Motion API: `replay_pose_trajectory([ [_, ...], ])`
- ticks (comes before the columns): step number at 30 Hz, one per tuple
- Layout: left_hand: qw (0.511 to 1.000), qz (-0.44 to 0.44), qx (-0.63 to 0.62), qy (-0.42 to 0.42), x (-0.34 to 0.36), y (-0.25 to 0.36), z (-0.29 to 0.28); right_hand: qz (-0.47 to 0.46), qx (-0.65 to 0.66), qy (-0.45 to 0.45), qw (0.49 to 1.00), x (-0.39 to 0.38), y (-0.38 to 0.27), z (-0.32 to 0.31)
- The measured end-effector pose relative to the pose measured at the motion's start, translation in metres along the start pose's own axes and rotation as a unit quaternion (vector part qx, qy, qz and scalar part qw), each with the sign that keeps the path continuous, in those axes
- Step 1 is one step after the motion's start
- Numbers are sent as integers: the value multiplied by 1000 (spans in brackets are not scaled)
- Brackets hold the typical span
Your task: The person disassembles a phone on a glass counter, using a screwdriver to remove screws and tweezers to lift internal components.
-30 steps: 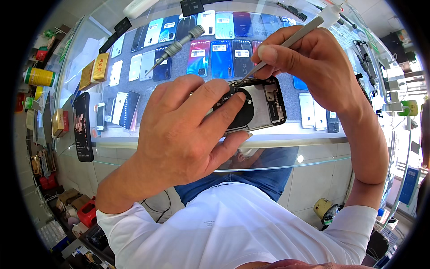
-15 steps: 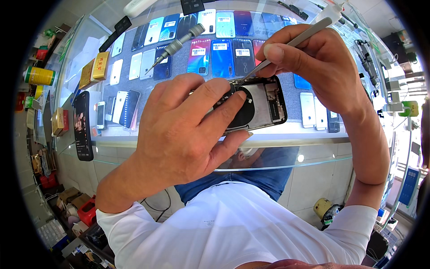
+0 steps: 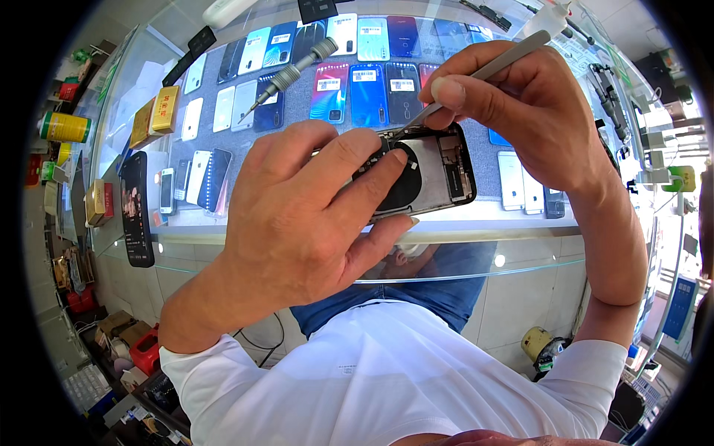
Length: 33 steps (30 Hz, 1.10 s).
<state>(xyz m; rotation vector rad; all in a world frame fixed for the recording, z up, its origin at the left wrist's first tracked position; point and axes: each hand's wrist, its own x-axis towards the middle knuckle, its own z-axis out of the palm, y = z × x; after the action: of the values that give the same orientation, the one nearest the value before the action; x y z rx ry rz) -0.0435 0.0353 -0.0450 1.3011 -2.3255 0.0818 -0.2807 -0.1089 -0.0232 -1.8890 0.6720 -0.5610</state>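
Note:
An opened phone [image 3: 437, 195] lies sideways over the glass counter, its inner parts exposed. A round black pad [image 3: 406, 184] covers part of its inside. My left hand [image 3: 312, 201] is closed around the phone's left part and hides it, with a fingertip pressed at the black pad. In my right hand [image 3: 513, 111] are grey metal tweezers [image 3: 500, 65], pinched between thumb and fingers. Their tip points down to the left and meets the phone's upper edge near my left fingers. Whether the tip grips anything is too small to tell.
Under the counter glass [image 3: 297, 232] several phones lie in rows. A grey screwdriver [image 3: 291, 76] rests on top to the left of the phone. Gold boxes [image 3: 155, 117] and a black phone with a lit screen [image 3: 137, 212] stand farther left. A white bottle [image 3: 547, 18] is at the back right.
The tweezers and my right hand have shifted very slightly left and down, along the phone's upper edge. My left hand keeps its hold almost unmoved.

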Motion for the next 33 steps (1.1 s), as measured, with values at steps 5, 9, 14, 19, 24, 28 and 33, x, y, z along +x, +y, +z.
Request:
replay_pose_trajectory([
  [5, 1000, 0, -3, -1, 1, 0, 0, -2, 3, -3, 1000, 1, 2, -2],
  [9, 1000, 1, -4, 0, 1, 0, 0, -2, 14, 0, 1000, 1, 4, -1],
  [14, 1000, -1, -6, -4, 1, 0, 0, -1, 13, -1, 1000, 1, 3, -1],
  [19, 1000, 3, -8, 0, 1, 0, 0, -12, 7, -2, 1000, 0, 4, -1],
  [24, 1000, 3, -7, 1, 0, -1, 0, -16, 14, 2, 1000, 0, 3, 0],
  [28, 1000, 2, -8, -1, 0, -1, 0, -14, 31, -12, 999, -1, 1, -3],
  [33, 1000, 3, -8, -1, 0, -1, 0, -18, 27, -28, 999, -1, 2, -8],
])
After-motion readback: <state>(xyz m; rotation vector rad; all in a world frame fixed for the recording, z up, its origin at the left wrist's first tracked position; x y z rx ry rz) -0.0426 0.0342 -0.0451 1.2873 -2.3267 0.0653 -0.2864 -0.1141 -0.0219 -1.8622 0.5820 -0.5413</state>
